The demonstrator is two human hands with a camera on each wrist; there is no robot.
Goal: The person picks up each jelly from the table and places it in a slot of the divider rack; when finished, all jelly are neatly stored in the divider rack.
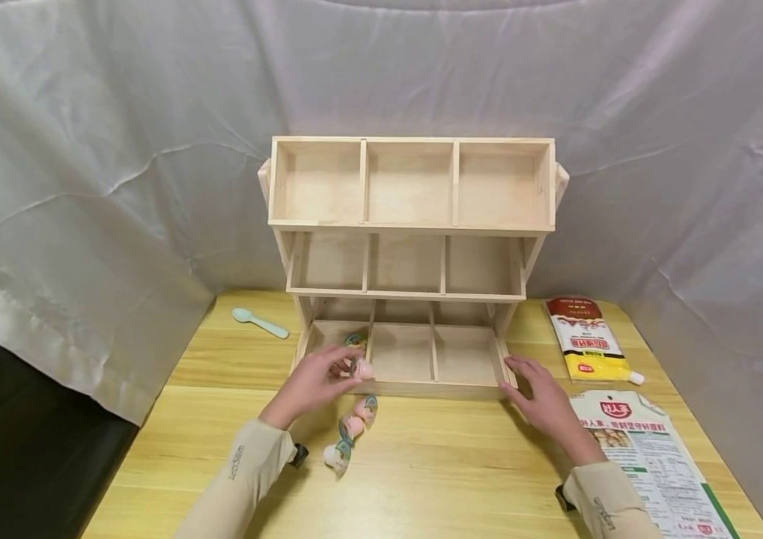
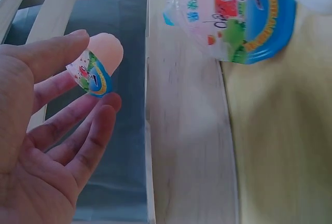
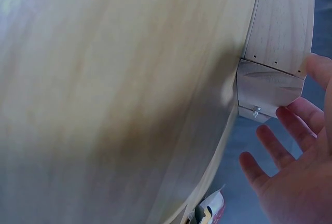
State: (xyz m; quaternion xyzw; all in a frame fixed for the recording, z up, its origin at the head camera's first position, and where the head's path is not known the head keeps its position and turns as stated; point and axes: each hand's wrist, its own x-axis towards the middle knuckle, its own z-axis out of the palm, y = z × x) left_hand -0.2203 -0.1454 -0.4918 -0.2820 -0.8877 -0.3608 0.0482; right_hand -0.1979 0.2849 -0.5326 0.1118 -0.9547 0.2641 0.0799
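Head view: a person's left hand (image 1: 317,380) pinches a small jelly cup (image 1: 362,368) at the front edge of a wooden shelf rack's (image 1: 412,224) lower-left compartment; three more cups (image 1: 352,434) lie on the table (image 1: 435,464). The right hand (image 1: 541,400), fingers relaxed, steadies the rack's right corner.

Left wrist view: fingertips (image 2: 106,105) grasp the cup over the compartment. This looks like placing; next, lower and release it inside.

Right wrist view: straight fingers (image 3: 290,125) beside the rack's corner.

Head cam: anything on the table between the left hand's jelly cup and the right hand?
Nothing loose. Between the jelly cup in the left hand and the right hand runs only the wooden rack, its bottom front rail, in the head view.
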